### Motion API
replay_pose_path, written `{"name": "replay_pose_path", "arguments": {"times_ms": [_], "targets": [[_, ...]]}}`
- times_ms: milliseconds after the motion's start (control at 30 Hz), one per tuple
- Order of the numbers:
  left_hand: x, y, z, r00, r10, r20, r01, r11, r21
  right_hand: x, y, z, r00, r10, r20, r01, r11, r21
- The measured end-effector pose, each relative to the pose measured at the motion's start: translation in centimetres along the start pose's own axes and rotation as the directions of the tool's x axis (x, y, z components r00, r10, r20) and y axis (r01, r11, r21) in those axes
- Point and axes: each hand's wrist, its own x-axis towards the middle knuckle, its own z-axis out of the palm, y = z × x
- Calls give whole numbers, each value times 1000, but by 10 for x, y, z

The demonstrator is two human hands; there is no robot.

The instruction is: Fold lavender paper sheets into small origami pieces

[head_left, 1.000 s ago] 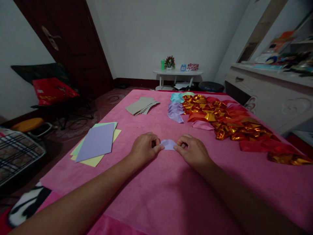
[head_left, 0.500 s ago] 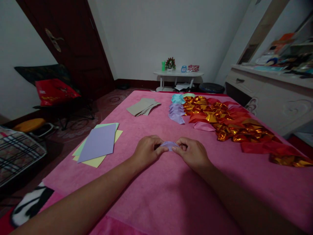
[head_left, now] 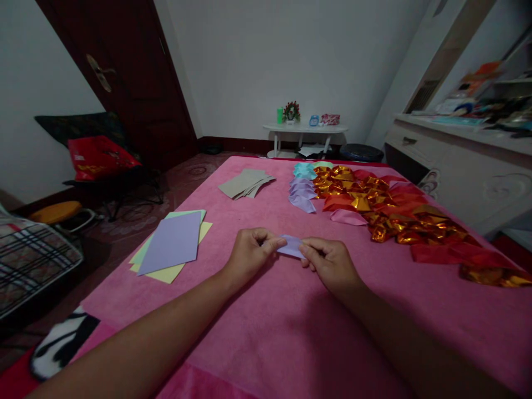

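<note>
A small folded piece of purple paper (head_left: 291,246) is held between my two hands over the pink cloth (head_left: 266,327). My left hand (head_left: 254,250) pinches its left end between thumb and fingers. At the other end, my right hand (head_left: 328,259) grips it, thumb on top and fingertips curled below. To the left lies a stack of purple, green and yellow sheets (head_left: 170,244). Beyond my hands, folded purple papers (head_left: 302,194) sit in an overlapping row.
Grey-beige sheets (head_left: 246,184) are fanned out farther back. Many shiny gold and red folded papers (head_left: 384,202) spread over the right side. A white side table (head_left: 305,128) stands by the wall, a red bag (head_left: 100,158) on a chair at left, and a white cabinet (head_left: 465,155) at right.
The purple paper has turned from a curved upright shape to a flatter, tilted strip. My right hand's fingers have shifted on its end. The view has moved slightly.
</note>
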Motion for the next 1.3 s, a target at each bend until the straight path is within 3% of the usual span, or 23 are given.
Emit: {"name": "replay_pose_path", "arguments": {"times_ms": [133, 367, 500, 633, 733, 900, 1033, 1133, 1300], "targets": [[1, 1, -3, 994, -66, 81, 76, 989, -123, 2, 0, -1, 997, 47, -66, -44, 997, 56], [2, 1, -5, 992, -128, 14, 129, 986, -106, 2, -4, -6, 974, 142, -177, -121, 985, 124], [1, 0, -5, 992, -128, 14, 129, 989, -76, 4, -3, -6, 983, 135, -127, -117, 983, 142], [-1, -4, -1, 990, -82, 111, 91, 993, -74, 6, -1, -1, 995, 74, -71, -65, 992, 110], [-3, -5, 1, 989, -61, 131, 71, 995, -70, 4, -1, 1, 992, 94, -79, -89, 994, 66], [-1, -5, 0, 998, -30, 51, 32, 999, -31, 4, 1, -1, 984, 141, -106, -125, 982, 140], [-1, -5, -2, 999, 42, -6, -43, 988, -146, 6, 9, -3, 980, 157, -119, -122, 957, 262], [-2, -4, 0, 986, 147, 74, -134, 977, -166, 7, 12, -3, 982, 159, -105, -122, 948, 293], [-2, -4, 2, 951, 270, 152, -270, 963, -23, 8, 7, -2, 982, 172, -75, -145, 950, 278]]}}
